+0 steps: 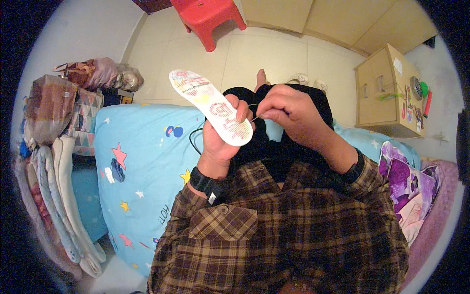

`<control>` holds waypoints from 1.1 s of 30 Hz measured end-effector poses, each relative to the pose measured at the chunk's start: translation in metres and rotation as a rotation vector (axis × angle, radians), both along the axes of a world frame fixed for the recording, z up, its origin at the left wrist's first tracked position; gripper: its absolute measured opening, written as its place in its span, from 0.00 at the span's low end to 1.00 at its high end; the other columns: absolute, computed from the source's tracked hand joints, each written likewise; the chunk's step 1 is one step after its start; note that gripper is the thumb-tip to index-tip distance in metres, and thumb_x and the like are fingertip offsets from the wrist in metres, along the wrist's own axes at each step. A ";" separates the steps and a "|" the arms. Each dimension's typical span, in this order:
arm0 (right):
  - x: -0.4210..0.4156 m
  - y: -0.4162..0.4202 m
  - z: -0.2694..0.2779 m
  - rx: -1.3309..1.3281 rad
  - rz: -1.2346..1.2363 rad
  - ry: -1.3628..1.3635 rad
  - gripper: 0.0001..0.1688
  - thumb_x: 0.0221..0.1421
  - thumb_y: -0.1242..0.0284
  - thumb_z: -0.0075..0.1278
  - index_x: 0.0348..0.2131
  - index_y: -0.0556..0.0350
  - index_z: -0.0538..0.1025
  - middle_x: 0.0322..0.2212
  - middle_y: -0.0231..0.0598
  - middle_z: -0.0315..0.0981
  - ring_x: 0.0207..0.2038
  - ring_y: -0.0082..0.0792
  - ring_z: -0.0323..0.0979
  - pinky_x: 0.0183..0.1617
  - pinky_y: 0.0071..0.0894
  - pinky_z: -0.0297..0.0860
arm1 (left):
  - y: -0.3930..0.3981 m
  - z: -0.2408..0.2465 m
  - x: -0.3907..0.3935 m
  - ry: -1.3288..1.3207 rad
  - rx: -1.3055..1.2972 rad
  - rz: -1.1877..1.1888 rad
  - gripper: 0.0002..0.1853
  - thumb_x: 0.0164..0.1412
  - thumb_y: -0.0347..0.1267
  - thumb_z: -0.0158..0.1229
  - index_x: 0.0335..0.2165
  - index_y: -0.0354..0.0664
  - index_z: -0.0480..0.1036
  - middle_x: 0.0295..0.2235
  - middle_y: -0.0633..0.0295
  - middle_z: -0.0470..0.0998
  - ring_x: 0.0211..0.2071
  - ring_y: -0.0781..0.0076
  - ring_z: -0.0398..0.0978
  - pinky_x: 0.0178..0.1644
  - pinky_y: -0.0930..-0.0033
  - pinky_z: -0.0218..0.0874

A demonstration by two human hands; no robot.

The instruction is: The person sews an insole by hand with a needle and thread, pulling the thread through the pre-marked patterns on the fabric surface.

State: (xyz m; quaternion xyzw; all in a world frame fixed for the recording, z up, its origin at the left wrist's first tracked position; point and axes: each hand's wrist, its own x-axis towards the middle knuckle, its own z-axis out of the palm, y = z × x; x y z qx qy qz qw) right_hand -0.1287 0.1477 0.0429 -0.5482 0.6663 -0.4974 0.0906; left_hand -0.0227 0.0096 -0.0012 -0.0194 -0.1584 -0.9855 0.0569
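A white shoe insole (205, 99) with coloured stitched patterns, red, yellow and green among them, slants across my left hand (220, 136). The fingers of that hand wrap around its right edge near the lower, rounded end. Close by on the right, my right hand (290, 114) pinches a thin strand or needle (254, 118) at the insole's edge; which of the two it is I cannot tell. A thin line also loops between the hands. Below my right hand, a light blue piece (274, 130) lies over my dark-clothed lap.
A light blue patterned bedsheet (147, 147) spreads at left, beside folded blankets (62, 205) and bags (51, 106). A red plastic stool (209, 18) stands on the tiled floor ahead. At right are a wooden cabinet (378, 88) with small items on it and a purple floral cloth (407, 180).
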 end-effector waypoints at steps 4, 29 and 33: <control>0.011 -0.002 0.008 0.091 -0.020 0.117 0.02 0.41 0.74 0.45 0.22 0.49 0.70 0.20 0.33 0.63 0.26 0.34 0.65 0.45 0.43 0.49 | 0.004 0.007 0.000 0.023 -0.031 0.017 0.17 0.54 0.43 0.37 0.22 0.41 0.57 0.18 0.59 0.60 0.22 0.67 0.59 0.23 0.71 0.57; 0.018 -0.003 0.012 0.153 -0.031 0.239 0.06 0.35 0.73 0.50 0.22 0.49 0.71 0.20 0.32 0.63 0.25 0.32 0.65 0.27 0.26 0.62 | 0.005 0.009 -0.001 -0.003 -0.072 0.008 0.21 0.53 0.47 0.35 0.19 0.40 0.57 0.15 0.59 0.60 0.17 0.68 0.60 0.23 0.70 0.60; 0.017 -0.002 0.014 0.167 -0.028 0.297 0.06 0.35 0.73 0.50 0.21 0.48 0.71 0.20 0.31 0.63 0.25 0.32 0.65 0.26 0.27 0.62 | 0.004 0.008 0.000 -0.042 -0.084 -0.027 0.19 0.52 0.46 0.38 0.22 0.39 0.58 0.17 0.58 0.61 0.19 0.68 0.61 0.23 0.71 0.60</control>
